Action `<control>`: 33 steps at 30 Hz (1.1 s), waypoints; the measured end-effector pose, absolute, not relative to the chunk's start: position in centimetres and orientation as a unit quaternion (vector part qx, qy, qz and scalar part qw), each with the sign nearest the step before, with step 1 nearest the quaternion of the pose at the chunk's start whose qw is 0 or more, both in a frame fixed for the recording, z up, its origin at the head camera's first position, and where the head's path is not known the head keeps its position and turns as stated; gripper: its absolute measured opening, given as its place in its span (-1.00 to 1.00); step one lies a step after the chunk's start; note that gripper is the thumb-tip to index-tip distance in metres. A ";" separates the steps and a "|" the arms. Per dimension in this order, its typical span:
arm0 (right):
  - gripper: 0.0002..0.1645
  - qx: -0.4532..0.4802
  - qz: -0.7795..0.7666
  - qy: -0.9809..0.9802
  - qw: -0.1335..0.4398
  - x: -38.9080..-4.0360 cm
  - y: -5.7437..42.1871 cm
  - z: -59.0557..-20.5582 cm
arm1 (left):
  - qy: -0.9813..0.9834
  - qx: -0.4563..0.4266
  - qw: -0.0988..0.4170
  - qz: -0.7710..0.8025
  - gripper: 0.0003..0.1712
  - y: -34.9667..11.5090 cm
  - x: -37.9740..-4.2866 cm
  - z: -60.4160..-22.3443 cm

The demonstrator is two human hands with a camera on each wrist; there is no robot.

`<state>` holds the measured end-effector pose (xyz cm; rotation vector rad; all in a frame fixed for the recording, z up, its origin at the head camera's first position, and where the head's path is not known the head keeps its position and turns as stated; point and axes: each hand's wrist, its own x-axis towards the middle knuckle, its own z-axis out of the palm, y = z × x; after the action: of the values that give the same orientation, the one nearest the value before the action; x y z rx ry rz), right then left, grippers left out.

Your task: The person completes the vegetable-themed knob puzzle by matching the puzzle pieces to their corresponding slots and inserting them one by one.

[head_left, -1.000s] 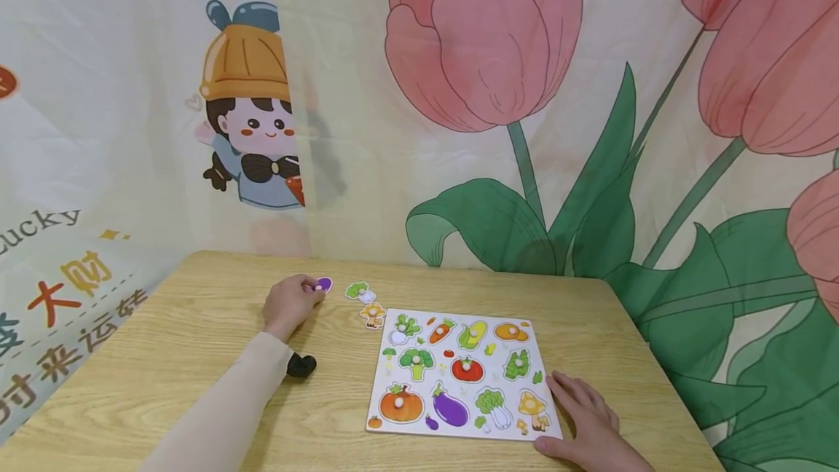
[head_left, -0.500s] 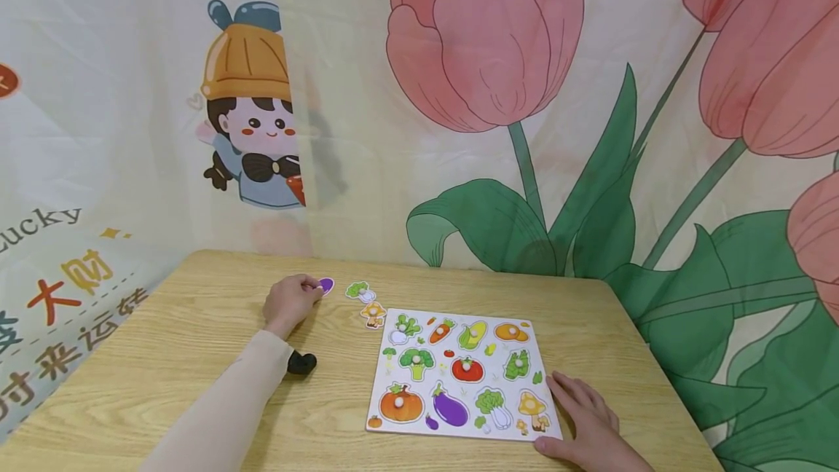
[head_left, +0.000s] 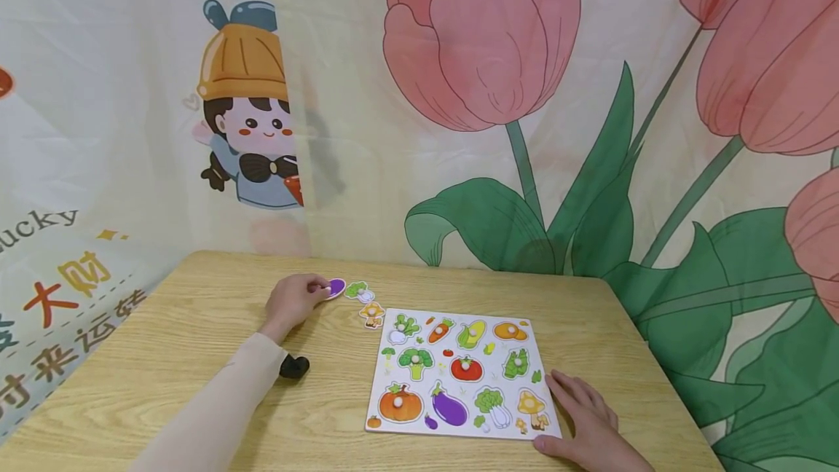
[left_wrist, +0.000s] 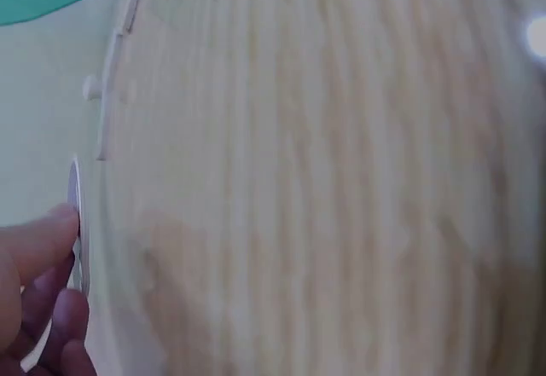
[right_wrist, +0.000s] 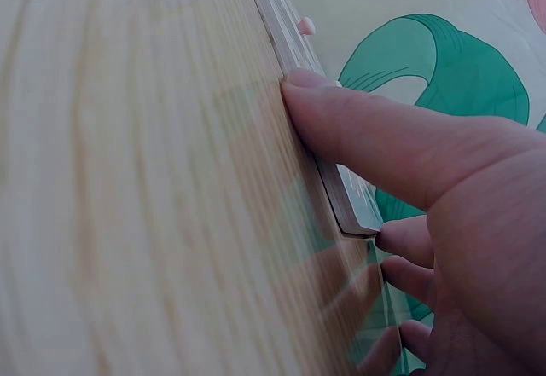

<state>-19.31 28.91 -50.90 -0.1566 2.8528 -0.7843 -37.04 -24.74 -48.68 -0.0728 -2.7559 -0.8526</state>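
My left hand (head_left: pixel 295 304) pinches a purple eggplant puzzle piece (head_left: pixel 337 288) at the back left of the table. In the left wrist view the eggplant piece (left_wrist: pixel 78 180) stands edge-on between thumb and fingers. Just right of it lie a bok choy piece (head_left: pixel 360 291) and a mushroom piece (head_left: pixel 372 314), each with a small knob. The white vegetable puzzle board (head_left: pixel 419 425) lies flat at centre right. My right hand (head_left: pixel 590 421) rests against its near right corner. The right wrist view shows the thumb (right_wrist: pixel 358 120) along one edge of the board (right_wrist: pixel 333 193), with the other fingers around the corner.
Several knobbed pieces sit in the board, among them a pumpkin (head_left: pixel 400 405) and a tomato (head_left: pixel 467 368). The wooden table (head_left: pixel 314 414) ends at a printed curtain (head_left: pixel 354 130). A black object (head_left: pixel 295 366) sits at my left wrist.
My left hand has shifted slightly right with the eggplant piece, which now lies closer to the bok choy piece and shows more of its surface. My right hand stays at the board.
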 end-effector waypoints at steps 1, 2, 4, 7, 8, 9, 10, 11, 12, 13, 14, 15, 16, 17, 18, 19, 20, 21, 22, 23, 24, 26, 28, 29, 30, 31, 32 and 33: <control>0.31 -0.054 -0.261 0.960 0.088 -19.3 28.9 -50.9 | -0.947 -0.042 0.125 -0.292 -0.84 -24.6 -37.1 -48.5; 0.31 -0.056 -0.259 0.960 0.086 -19.3 28.9 -50.9 | -0.947 -0.060 0.121 -0.292 -0.84 -24.5 -37.0 -48.3; 0.31 -0.057 -0.260 0.960 0.085 -19.3 28.9 -51.0 | -0.945 -0.096 0.113 -0.290 -0.86 -24.2 -36.9 -47.9; 0.31 -0.059 -0.261 0.960 0.083 -19.2 29.0 -51.0 | -0.942 -0.145 0.105 -0.283 -0.89 -23.5 -36.7 -47.3; 0.31 -0.059 -0.261 0.960 0.083 -19.3 29.0 -51.0 | -0.941 -0.159 0.102 -0.281 -0.91 -23.3 -36.5 -47.0; 0.32 -0.057 -0.261 0.960 0.083 -19.3 29.0 -51.0 | -0.940 -0.171 0.099 -0.279 -0.92 -23.0 -36.4 -46.8; 0.32 -0.055 -0.262 0.960 0.084 -19.3 29.0 -51.0 | -0.938 -0.185 0.095 -0.279 -0.92 -22.7 -36.3 -46.6; 0.32 -0.056 -0.262 0.960 0.085 -19.3 29.0 -51.0 | -0.935 -0.197 0.091 -0.279 -0.93 -22.3 -36.2 -46.4; 0.32 -0.055 -0.263 0.959 0.086 -19.3 28.9 -51.0 | -0.933 -0.211 0.086 -0.279 -0.93 -22.0 -36.1 -46.2; 0.32 -0.054 -0.265 0.959 0.087 -19.3 28.9 -51.0 | -0.930 -0.224 0.078 -0.281 -0.93 -21.6 -35.9 -46.0; 0.32 -0.053 -0.267 0.958 0.087 -19.3 28.9 -51.0 | -0.927 -0.240 0.071 -0.279 -0.92 -21.2 -35.8 -45.8; 0.33 -0.050 -0.269 0.958 0.088 -19.3 28.9 -51.0 | -0.923 -0.256 0.064 -0.280 -0.91 -20.8 -35.7 -45.6; 0.33 -0.050 -0.271 0.957 0.088 -19.3 28.9 -51.0 | -0.920 -0.271 0.056 -0.278 -0.90 -20.5 -35.5 -45.5; 0.33 -0.051 -0.272 0.957 0.089 -19.3 28.9 -51.0 | -0.918 -0.283 0.049 -0.274 -0.89 -20.1 -35.3 -45.3; 0.33 -0.050 -0.272 0.957 0.088 -19.3 28.9 -51.0 | -0.915 -0.296 0.040 -0.272 -0.89 -19.7 -35.1 -45.1; 0.33 -0.050 -0.271 0.957 0.087 -19.3 28.9 -51.0 | -0.911 -0.308 0.031 -0.271 -0.88 -19.3 -34.8 -45.0; 0.33 -0.049 -0.270 0.958 0.087 -19.4 28.9 -51.1 | -0.908 -0.320 0.025 -0.269 -0.88 -18.9 -34.7 -44.8; 0.34 -0.048 -0.269 0.958 0.087 -19.4 28.9 -51.1 | -0.905 -0.330 0.018 -0.268 -0.88 -18.5 -34.5 -44.7; 0.33 -0.049 -0.269 0.958 0.086 -19.4 28.9 -51.1 | -0.902 -0.339 0.013 -0.266 -0.88 -18.2 -34.3 -44.6; 0.33 -0.049 -0.267 0.959 0.086 -19.4 28.9 -51.1 | -0.900 -0.347 0.010 -0.263 -0.88 -17.8 -34.2 -44.5; 0.33 -0.048 -0.267 0.959 0.086 -19.4 28.9 -51.1 | -0.897 -0.357 0.006 -0.262 -0.88 -17.4 -34.0 -44.4; 0.33 -0.049 -0.268 0.958 0.086 -19.4 28.9 -51.1 | -0.892 -0.373 0.003 -0.257 -0.88 -16.8 -33.8 -44.4; 0.32 -0.050 -0.269 0.958 0.086 -19.4 28.9 -51.0 | -0.887 -0.388 0.000 -0.250 -0.88 -16.2 -33.6 -44.3; 0.32 -0.051 -0.269 0.958 0.087 -19.3 28.9 -51.0 | -0.885 -0.394 -0.001 -0.247 -0.88 -15.9 -33.5 -44.3; 0.32 -0.052 -0.270 0.958 0.086 -19.3 28.9 -51.0 | -0.882 -0.400 -0.005 -0.248 -0.87 -15.6 -33.4 -44.2; 0.31 -0.053 -0.270 0.957 0.086 -19.3 28.9 -50.9 | -0.881 -0.405 -0.008 -0.246 -0.87 -15.2 -33.3 -44.2; 0.32 -0.052 -0.272 0.957 0.087 -19.3 28.9 -50.9 | -0.878 -0.411 -0.009 -0.246 -0.87 -15.0 -33.1 -44.1; 0.32 -0.051 -0.273 0.957 0.087 -19.3 28.9 -50.9 | -0.875 -0.417 -0.012 -0.247 -0.87 -14.7 -33.0 -44.0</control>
<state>-19.31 28.88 -50.88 -0.1507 2.8492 -0.8120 -32.97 -14.66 -44.03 -1.3199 -2.7693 -0.7817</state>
